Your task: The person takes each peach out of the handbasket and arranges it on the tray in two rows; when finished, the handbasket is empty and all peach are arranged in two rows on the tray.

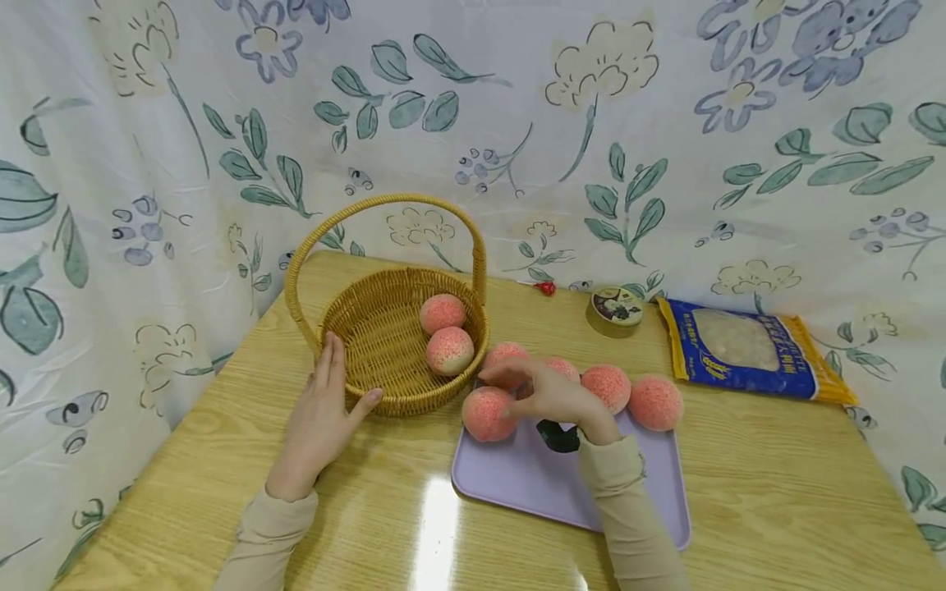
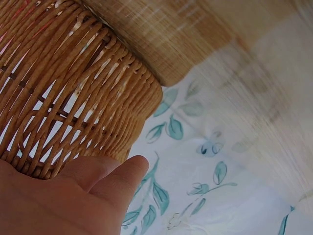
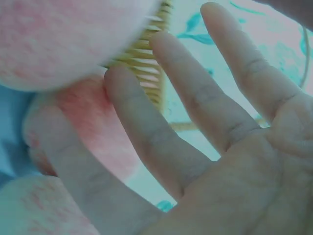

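My left hand [image 1: 319,423] rests against the near left side of a woven wicker basket [image 1: 369,402], its fingers extended along the wall; the left wrist view shows the basket [image 2: 73,93] close beside this hand [image 2: 73,196]. Two pink artificial peaches [image 1: 443,315] lie in the basket's right half. Over the left end of a lilac tray [image 1: 517,491], my right hand [image 1: 554,396] reaches around a pink peach [image 1: 486,414], with thumb and fingers apart. In the right wrist view the right hand's fingers [image 3: 195,93] are spread and fairly straight near the peaches [image 3: 63,39].
More peaches [image 1: 656,402] line the tray's far side. A dark green leaf [image 1: 557,437] shows under the right wrist. Behind stand a round tin [image 1: 615,312], a small red item [image 1: 545,288] and a blue-and-yellow packet [image 1: 746,349]. The basket's tall handle [image 1: 392,199] arches above it.
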Demonstrator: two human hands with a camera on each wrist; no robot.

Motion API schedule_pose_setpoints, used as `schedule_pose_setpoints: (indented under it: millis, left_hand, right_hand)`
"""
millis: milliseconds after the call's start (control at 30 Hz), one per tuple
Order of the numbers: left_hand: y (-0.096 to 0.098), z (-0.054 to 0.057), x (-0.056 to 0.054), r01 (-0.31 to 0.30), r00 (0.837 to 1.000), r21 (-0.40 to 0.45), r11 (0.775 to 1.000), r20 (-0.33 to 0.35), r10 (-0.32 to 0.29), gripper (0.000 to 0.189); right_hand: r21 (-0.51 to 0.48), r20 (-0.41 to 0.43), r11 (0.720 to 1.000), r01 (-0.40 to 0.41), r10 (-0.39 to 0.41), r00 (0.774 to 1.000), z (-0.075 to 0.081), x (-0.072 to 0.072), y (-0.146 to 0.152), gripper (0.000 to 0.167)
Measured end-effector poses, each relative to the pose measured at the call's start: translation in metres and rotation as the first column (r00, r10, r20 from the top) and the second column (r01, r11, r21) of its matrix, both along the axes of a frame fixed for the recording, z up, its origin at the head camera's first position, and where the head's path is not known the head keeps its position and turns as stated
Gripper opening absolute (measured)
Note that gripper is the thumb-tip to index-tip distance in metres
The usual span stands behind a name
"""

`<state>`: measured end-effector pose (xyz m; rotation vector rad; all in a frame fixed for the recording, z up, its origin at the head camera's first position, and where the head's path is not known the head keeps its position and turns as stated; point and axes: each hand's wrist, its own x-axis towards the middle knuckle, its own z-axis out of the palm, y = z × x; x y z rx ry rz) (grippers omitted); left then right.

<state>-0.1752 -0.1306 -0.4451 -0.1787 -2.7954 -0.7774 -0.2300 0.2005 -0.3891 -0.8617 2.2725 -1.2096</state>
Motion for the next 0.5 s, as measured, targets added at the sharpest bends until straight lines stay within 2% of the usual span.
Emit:
schedule_pose_setpoints:
  millis: [167,267,400,500]
  left_hand:
    - [-0.003,-0.001,0.001,-0.005,1.0,-0.005,1.0,0.013,0.005,0.096]
    - [-0.003,-0.001,0.001,-0.009,1.0,-0.008,1.0,0.013,0.009,0.096]
    - [-0.003,0.001,0.001,-0.011,1.0,-0.016,1.0,0.013,0.011,0.096]
    - [0.0,0.001,0.001,-0.005,1.0,-0.021,1.0,0.013,0.005,0.096]
  right_hand:
    - [-0.062,0.109,0.996,0.071,-0.064,0.992,0.01,-0.013,0.004,0.052]
    - [-0.115,0.138,0.991,0.063,-0.047,0.989,0.017,-0.027,0.0,0.053]
    - [-0.162,0.108,0.987,0.019,-0.001,0.994,0.027,-0.049,-0.011,0.054]
    - [-0.155,0.07,0.988,0.012,-0.001,0.998,0.037,-0.064,-0.023,0.053]
